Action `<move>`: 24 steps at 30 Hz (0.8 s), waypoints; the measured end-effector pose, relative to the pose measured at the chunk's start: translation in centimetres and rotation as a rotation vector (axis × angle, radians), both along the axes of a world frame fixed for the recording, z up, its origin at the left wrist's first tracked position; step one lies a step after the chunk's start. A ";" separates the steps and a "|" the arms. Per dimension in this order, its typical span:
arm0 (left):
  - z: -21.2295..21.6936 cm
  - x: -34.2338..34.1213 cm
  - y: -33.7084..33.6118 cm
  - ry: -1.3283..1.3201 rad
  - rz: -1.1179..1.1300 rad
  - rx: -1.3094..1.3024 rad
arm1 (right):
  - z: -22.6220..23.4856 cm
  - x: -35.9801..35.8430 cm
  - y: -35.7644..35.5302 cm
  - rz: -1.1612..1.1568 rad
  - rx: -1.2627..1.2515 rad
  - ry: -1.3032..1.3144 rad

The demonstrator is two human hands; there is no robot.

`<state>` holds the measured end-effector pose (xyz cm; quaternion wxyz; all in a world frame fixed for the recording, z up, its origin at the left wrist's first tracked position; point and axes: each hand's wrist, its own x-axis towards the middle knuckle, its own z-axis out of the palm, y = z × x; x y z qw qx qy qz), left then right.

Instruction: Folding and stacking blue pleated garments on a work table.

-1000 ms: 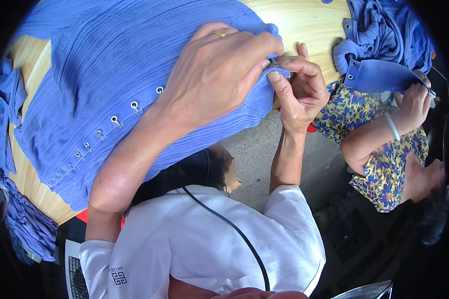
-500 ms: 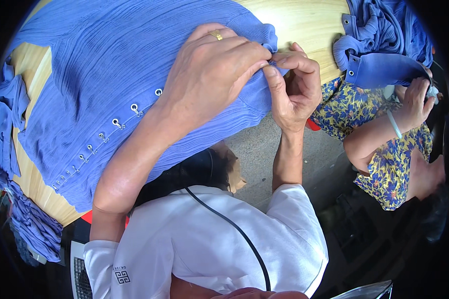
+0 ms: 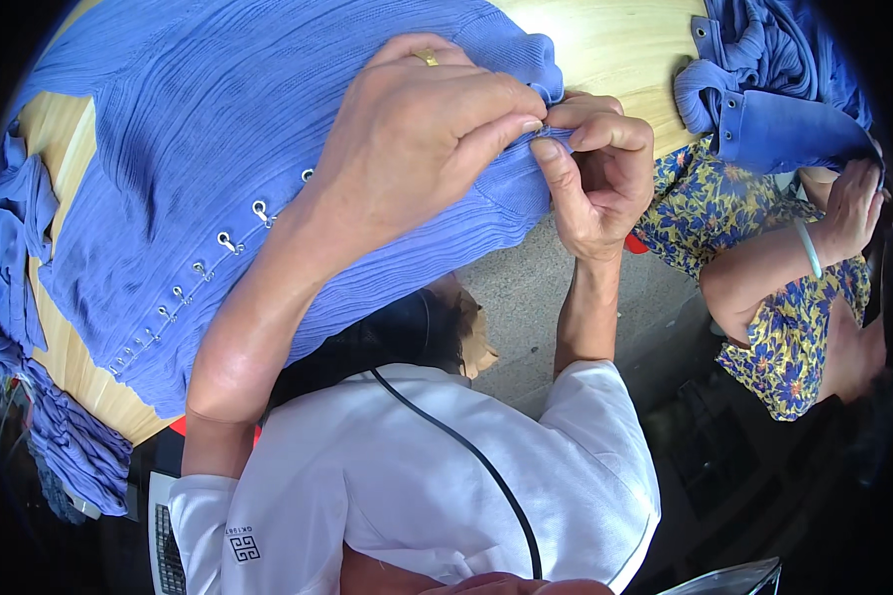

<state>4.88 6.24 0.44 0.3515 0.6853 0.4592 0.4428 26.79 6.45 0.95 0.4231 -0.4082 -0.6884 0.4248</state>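
Note:
A blue ribbed knit garment (image 3: 218,119) lies spread over the table in front of me. Down its front runs a row of metal eyelets and small hooks (image 3: 226,242), fastened together toward the lower left. My left hand (image 3: 407,144), with a gold ring, pinches the garment's front edge between thumb and index finger. Right beside it, my right hand (image 3: 605,188) also grips that edge, thumb below and fingers curled. A small metal piece glints between the two thumbs, but its detail is mostly covered by my fingertips.
The light wooden table (image 3: 625,50) curves around the garment. At right, a person in a flowered garment (image 3: 784,347) holds a blue strip with eyelets (image 3: 794,129) beside a heap of blue knitwear (image 3: 784,50). More blue knitwear (image 3: 79,436) hangs over the left edge.
Both my hands stay pinched at the garment edge, with the right hand shifted slightly right and down. The co-worker's hand and blue strip appear a little farther right.

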 end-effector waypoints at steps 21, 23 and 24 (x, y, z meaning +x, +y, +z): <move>0.0 1.2 0.1 0.122 0.081 0.067 | 0.8 -0.7 0.6 -0.013 0.072 -0.197; -0.2 1.3 0.1 0.097 0.082 0.059 | 1.2 -0.8 0.3 -0.046 -0.042 -0.173; -0.3 1.3 0.1 0.072 0.085 0.051 | 1.2 -0.7 0.4 -0.048 -0.043 -0.173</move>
